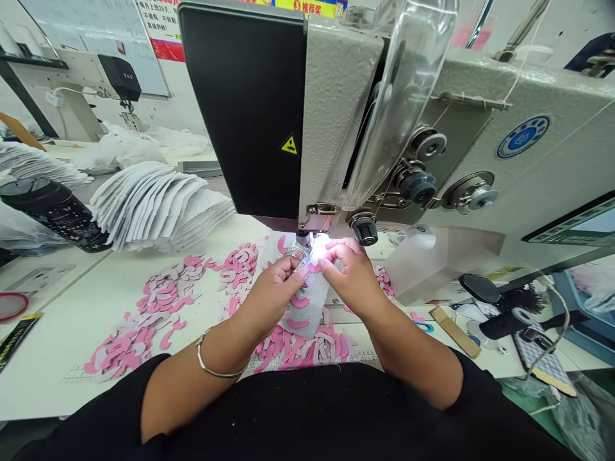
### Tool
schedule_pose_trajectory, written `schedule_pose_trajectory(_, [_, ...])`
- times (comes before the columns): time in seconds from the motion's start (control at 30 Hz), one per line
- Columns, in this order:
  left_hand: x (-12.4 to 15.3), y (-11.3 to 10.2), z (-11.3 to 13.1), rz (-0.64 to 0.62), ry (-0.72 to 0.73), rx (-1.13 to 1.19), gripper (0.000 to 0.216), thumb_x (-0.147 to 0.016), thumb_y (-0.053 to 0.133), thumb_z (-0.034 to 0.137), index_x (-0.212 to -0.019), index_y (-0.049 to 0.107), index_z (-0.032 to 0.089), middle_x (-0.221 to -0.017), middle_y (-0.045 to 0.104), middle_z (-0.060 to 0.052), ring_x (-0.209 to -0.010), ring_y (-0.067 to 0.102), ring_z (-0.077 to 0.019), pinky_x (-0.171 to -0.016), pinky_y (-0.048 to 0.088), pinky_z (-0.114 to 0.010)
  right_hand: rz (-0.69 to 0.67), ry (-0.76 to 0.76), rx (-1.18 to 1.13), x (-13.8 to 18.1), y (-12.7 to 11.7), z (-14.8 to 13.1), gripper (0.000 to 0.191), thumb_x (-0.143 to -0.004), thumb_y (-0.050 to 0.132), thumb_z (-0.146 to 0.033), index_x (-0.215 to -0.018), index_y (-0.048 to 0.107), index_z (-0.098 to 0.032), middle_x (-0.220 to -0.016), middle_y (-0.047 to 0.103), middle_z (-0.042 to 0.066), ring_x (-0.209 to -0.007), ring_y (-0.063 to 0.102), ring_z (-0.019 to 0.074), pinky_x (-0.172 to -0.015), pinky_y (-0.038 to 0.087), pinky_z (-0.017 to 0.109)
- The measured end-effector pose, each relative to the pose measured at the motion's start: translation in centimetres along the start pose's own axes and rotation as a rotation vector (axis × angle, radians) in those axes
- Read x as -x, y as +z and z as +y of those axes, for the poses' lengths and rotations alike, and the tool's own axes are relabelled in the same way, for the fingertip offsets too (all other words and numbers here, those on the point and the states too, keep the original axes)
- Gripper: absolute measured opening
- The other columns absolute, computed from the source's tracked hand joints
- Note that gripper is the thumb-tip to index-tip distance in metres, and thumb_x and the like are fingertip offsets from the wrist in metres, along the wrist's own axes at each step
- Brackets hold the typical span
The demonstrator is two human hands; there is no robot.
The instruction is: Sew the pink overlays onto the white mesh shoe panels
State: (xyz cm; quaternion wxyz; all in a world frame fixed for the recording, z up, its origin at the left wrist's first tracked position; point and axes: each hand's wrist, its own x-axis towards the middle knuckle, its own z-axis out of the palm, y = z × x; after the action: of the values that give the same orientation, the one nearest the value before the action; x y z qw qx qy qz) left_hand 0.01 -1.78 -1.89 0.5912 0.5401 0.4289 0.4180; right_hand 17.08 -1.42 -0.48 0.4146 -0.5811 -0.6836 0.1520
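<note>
A white textured fabric panel with pink curved pieces on it lies under the sewing machine's lit needle area. My left hand pinches the panel between thumb and fingers, just left of the needle. To the right of the needle, my right hand has thumb and forefinger drawn together close to a pink curved piece. Bright light washes out these fingertips, so what they hold is hard to see. Loose pink curved pieces lie in a heap below the panel.
More pink pieces lie in piles on the left of the table. A fanned stack of white panels and a black patterned bottle stand behind them. At right are a thread spool, a brown strip and a blue bin.
</note>
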Motion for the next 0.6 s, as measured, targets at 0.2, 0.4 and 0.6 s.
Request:
schedule_pose_trajectory(0.2, [-0.3,0.6,-0.1,0.089,0.010,-0.042,0.034,-0.084,0.066,0.052,-0.088,0.061,0.019,-0.070,0.053,0.003,-0.060,0.047,-0.0105,-0.051,0.043,-0.021,0.021,-0.031,-0.002,0.0,0.2,0.1,0.011,-0.084,0.062,-0.030,-0.074,0.060,-0.024,-0.103,0.058,0.007,-0.109,0.055,0.0283,-0.096,0.044,0.050])
schedule_pose_trajectory(0.4, [-0.7,1.0,-0.2,0.125,0.032,-0.019,0.028,-0.084,0.066,0.046,-0.085,0.059,0.019,-0.064,0.050,0.004,-0.053,0.044,-0.0097,-0.043,0.035,-0.019,0.087,-0.141,-0.005,0.4,0.4,1.1,0.013,-0.086,0.066,-0.031,-0.078,0.058,-0.024,-0.105,0.062,0.006,-0.108,0.057,0.0273,-0.097,0.046,0.049])
schedule_pose_trajectory(0.6, [-0.9,1.0,0.2,0.110,-0.006,0.036,0.026,-0.081,0.069,0.043,-0.083,0.057,0.020,-0.064,0.050,0.004,-0.051,0.044,-0.0094,-0.038,0.034,-0.017,0.225,-0.484,0.102,1.0,0.3,2.9,0.017,-0.093,0.059,-0.021,-0.109,0.063,-0.025,-0.111,0.067,0.007,-0.109,0.061,0.0242,-0.094,0.049,0.044])
